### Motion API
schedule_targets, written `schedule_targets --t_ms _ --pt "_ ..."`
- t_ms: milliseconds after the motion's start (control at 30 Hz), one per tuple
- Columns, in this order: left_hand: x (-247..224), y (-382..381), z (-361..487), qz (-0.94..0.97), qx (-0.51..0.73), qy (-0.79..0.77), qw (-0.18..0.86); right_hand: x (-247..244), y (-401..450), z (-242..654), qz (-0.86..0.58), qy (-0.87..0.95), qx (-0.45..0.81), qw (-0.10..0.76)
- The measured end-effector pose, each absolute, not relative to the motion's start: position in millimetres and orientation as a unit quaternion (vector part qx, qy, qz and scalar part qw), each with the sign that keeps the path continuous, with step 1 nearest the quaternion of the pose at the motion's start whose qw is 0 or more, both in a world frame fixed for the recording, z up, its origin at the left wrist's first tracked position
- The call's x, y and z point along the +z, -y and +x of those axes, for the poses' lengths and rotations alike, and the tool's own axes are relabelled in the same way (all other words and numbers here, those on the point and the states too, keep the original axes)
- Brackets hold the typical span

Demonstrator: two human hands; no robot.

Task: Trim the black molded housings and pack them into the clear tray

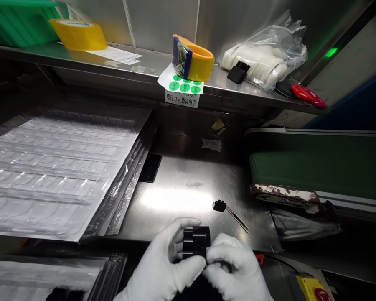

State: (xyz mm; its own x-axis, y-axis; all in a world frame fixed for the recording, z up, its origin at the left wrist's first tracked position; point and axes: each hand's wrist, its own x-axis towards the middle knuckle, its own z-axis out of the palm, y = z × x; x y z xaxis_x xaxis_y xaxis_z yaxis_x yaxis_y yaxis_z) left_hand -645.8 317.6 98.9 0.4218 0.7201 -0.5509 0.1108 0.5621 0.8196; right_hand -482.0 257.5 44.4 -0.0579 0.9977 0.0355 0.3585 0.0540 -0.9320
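Both of my hands wear white gloves and meet at the front edge of the metal bench. My left hand (171,263) is wrapped round a black ribbed plastic part (194,242), thumb in front and fingers behind. Against that part's right side, my right hand (235,267) has its thumb and forefinger pinched together; whatever they hold there is hidden. Beyond the hands, a small black plastic piece (219,205) lies on the bench, touching the tip of a pair of metal tweezers (238,219).
Stacked clear plastic trays (59,167) stand at the left, beside a black phone (151,168). A green conveyor belt (319,167) runs at the right. On the shelf are yellow tape rolls (80,35), a tape dispenser (192,58) and bagged gloves (260,60). A red button (322,294) sits lower right.
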Motion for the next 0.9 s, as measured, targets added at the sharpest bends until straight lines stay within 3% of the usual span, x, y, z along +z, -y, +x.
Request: schedule_targets --t_ms 200,400,600,767,900 --pt "99.2 -315.3 -649.2 0.419 0.236 -0.481 0.733 42.4 -259.7 -480.2 -0.528 0.645 0.399 0.383" --pt "92.0 -306.9 -654.6 0.431 0.301 -0.464 0.713 66.5 -265.0 -493.4 -0.574 0.323 0.617 0.431" --pt "64.9 -309.4 -660.9 0.621 0.407 -0.394 0.541 52.7 -268.8 -500.2 -0.450 0.194 0.730 0.476" --pt "47.6 -312.7 -655.9 0.492 0.331 -0.427 0.683 41.4 -268.9 -506.2 -0.454 0.154 0.736 0.477" --pt "32.9 -316.7 -649.3 0.395 0.319 -0.315 0.802 32.2 -263.2 -511.0 -0.514 0.193 0.709 0.443"
